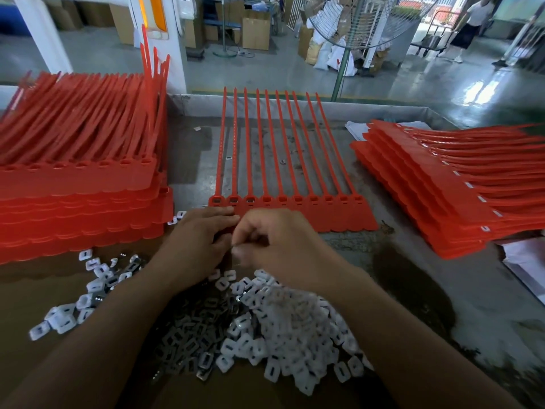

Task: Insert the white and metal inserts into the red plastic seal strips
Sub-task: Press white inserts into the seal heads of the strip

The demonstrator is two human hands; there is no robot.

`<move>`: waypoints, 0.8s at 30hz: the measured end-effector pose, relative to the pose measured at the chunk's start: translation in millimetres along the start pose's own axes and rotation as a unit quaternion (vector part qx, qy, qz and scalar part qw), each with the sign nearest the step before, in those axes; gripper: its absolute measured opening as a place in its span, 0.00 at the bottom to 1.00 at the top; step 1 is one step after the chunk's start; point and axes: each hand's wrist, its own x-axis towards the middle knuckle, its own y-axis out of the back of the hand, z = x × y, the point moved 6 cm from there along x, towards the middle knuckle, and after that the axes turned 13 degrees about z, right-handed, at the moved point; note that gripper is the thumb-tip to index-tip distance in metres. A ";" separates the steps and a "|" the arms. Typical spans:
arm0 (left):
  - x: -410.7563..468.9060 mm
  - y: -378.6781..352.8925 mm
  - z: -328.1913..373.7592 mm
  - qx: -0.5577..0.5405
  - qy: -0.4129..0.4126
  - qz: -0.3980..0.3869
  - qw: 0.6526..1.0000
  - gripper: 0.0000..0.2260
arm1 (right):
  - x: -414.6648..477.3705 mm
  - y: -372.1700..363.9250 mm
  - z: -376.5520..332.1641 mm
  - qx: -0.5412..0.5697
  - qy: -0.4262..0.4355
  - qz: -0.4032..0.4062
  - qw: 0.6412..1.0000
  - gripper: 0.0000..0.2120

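Note:
A joined row of red seal strips lies flat in front of me, tails pointing away. Its three leftmost head sockets hold inserts; the others look hollow. My left hand rests at the row's near left edge with fingers extended over the tags. My right hand is beside it, fingers curled, pinching something small that I cannot make out. Below both hands lies a heap of white inserts and grey metal inserts.
A tall stack of red strip rows stands at the left. Another stack with white inserts showing fans out at the right. Loose white inserts scatter at the lower left. White paper lies at the right edge.

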 end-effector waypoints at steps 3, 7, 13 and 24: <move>-0.8 -1.8 -3.2 0.011 0.019 -0.006 1.000 0.16 | 12.8 20.5 16.8 -0.024 -0.034 0.048 0.998 0.09; -1.9 -0.5 -3.9 0.003 0.018 0.001 1.000 0.17 | 34.8 36.0 45.6 -0.040 -0.089 0.097 0.991 0.09; -3.4 -0.3 -2.2 -0.003 0.015 -0.002 1.000 0.17 | 67.1 33.2 73.3 -0.155 -0.088 0.109 0.978 0.08; -2.9 -0.8 -4.6 0.001 0.016 -0.006 1.000 0.17 | 82.4 19.0 86.3 -0.174 -0.113 0.073 0.975 0.09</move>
